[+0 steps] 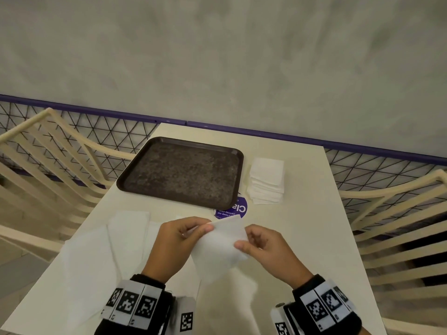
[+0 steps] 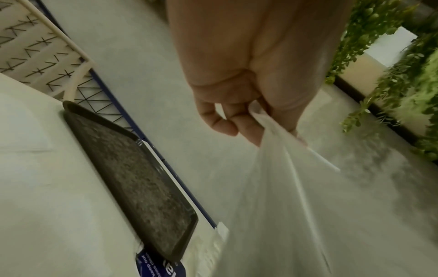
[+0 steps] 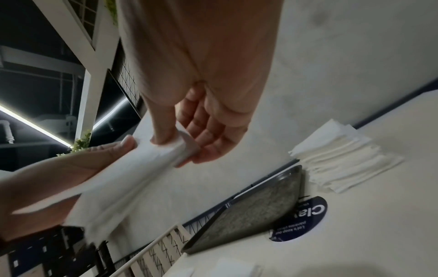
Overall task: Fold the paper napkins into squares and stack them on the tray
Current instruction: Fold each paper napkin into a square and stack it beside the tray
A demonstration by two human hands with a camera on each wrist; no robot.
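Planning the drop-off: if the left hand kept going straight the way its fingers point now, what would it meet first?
Probably the right hand: the left hand points across the held napkin toward it. The tray lies off that line; depth is unclear.

Two bare hands raised side by side, marker bands on both wrists. Left hand (image 1: pixel 177 240) and right hand (image 1: pixel 263 247) each pinch one napkin (image 1: pixel 219 250) between thumb and curled fingers.
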